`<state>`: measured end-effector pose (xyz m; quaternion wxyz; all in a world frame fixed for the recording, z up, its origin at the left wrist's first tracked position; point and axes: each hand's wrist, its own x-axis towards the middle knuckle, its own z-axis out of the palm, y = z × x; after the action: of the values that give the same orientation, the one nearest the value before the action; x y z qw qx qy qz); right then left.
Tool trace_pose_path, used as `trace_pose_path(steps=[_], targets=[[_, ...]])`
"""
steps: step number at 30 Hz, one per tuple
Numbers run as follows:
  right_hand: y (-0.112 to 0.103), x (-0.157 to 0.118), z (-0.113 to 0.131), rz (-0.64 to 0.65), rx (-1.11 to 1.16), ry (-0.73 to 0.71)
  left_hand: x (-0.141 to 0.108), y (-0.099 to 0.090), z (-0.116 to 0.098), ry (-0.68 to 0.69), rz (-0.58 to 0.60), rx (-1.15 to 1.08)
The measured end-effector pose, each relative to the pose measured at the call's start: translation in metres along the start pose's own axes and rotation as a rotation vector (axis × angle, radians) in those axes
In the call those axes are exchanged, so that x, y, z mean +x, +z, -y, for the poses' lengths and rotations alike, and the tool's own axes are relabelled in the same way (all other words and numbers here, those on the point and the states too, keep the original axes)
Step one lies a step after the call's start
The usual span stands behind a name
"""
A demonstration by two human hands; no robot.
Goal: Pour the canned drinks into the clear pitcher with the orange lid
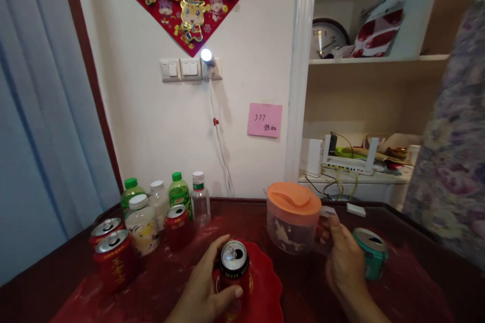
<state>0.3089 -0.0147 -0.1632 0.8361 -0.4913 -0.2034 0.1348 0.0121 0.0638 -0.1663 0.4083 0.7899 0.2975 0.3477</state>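
Observation:
My left hand point(212, 287) is wrapped round a dark red drink can point(234, 275) with a black band under its rim. The can's tab hole is open on top. It is upright over a red scalloped plate point(267, 282); whether its base touches the plate is hidden. On the right, my right hand point(343, 252) grips the handle of a clear plastic pitcher point(291, 232), which has an orange lid point(294, 203) on. Just right of that hand stands a green can point(370, 252), its top open.
Left on the dark red table point(303, 292) stand several red cans point(115, 262), a milky bottle with a white cap point(142, 227), green-capped bottles point(180, 194) and a clear bottle point(200, 202). A small white box point(356, 210) lies back right, before a shelf with a router point(348, 161).

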Motion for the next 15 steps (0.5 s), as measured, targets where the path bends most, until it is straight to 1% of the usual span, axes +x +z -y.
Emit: trace_pose_path(steps=[4,7,10,15], targets=[[0.002,-0.003,0.001,-0.03,0.093,0.062,-0.003,0.004,-0.006,0.023,0.039,-0.078],[0.004,-0.005,0.006,-0.029,0.158,0.083,-0.005,0.007,-0.008,-0.004,0.036,-0.166],[0.003,-0.006,0.012,-0.044,0.191,0.105,-0.009,0.008,-0.009,-0.023,0.029,-0.165],[-0.005,0.002,0.024,-0.054,0.156,0.18,-0.013,0.006,-0.01,-0.025,0.038,-0.16]])
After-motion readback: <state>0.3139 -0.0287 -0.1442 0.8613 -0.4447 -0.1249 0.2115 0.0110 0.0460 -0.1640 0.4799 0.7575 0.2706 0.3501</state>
